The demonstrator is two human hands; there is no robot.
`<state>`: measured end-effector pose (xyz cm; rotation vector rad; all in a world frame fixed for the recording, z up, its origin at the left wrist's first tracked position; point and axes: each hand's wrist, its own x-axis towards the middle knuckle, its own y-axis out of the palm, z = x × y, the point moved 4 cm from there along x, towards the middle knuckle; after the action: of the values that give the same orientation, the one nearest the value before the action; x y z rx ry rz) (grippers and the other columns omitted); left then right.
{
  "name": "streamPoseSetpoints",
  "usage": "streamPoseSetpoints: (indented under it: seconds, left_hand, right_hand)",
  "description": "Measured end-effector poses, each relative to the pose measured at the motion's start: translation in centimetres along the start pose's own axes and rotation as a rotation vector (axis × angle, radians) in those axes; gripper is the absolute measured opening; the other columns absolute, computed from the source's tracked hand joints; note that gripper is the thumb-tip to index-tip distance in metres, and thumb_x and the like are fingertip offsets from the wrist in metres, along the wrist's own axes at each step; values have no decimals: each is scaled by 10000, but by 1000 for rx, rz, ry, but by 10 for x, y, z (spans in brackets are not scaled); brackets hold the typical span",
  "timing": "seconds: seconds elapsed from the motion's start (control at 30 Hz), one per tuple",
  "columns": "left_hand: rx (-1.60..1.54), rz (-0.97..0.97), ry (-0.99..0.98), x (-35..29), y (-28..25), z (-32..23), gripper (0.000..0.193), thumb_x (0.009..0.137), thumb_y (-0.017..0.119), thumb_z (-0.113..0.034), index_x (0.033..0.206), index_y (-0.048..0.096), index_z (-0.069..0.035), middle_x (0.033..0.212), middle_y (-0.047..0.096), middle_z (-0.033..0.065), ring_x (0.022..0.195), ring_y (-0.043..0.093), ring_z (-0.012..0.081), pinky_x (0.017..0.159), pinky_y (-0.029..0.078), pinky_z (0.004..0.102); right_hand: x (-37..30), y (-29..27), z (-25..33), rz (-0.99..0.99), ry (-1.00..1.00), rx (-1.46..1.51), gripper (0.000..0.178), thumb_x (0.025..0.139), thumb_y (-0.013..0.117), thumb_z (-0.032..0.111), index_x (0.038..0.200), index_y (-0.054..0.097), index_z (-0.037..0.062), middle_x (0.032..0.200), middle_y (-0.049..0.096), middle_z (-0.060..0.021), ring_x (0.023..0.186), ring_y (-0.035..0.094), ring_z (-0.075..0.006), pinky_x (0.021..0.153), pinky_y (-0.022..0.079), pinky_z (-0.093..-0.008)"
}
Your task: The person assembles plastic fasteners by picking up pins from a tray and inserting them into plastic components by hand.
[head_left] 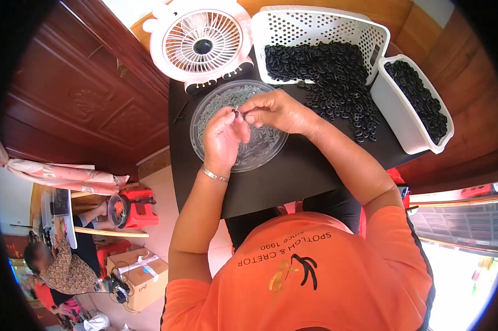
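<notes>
My left hand [221,138] is raised over a round clear tray [242,169], its thumb and fingertips pinched on a small black part [237,112]. From the right, my right hand [279,110] meets it, with thumb and forefinger closed at the same small part. The fingers cover most of it, so its full shape does not show. Beneath both hands, the tray holds many thin greyish, see-through pieces [263,144]. To the right of my right hand, a heap of small black plastic parts with ring-like holes [351,105] spreads over the dark table.
A white perforated basket [266,26] lies tipped, spilling black parts onto the table [276,185]. Beside it, a white bin [399,116] holds more. A pink fan [203,47] stands at the back left. Far left, another person [67,270] sits near a cardboard box [144,284].
</notes>
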<state>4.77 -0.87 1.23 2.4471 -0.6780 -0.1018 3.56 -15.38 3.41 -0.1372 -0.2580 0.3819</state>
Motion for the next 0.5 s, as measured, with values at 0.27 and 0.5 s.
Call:
streamPoseSetpoints:
  seconds: [0.27, 0.5]
  left_hand:
    - [-62, 47, -46, 1, 0, 6, 142, 852, 474, -182, 796, 490, -52, 657, 520, 86, 573, 515, 201, 534, 407, 290]
    - [300, -128, 17, -4, 5, 5, 163, 868, 479, -175, 784, 522, -42, 648, 549, 60, 534, 514, 134, 494, 389, 247]
  right_hand:
    - [6, -3, -13, -17, 87, 150, 122, 877, 587, 106, 936, 629, 8, 743, 593, -6, 650, 533, -71, 608, 465, -214]
    - [5, -15, -12, -123, 153, 324, 157, 864, 576, 43, 1007, 593, -19, 853, 624, -60, 695, 573, -88, 679, 504, -233]
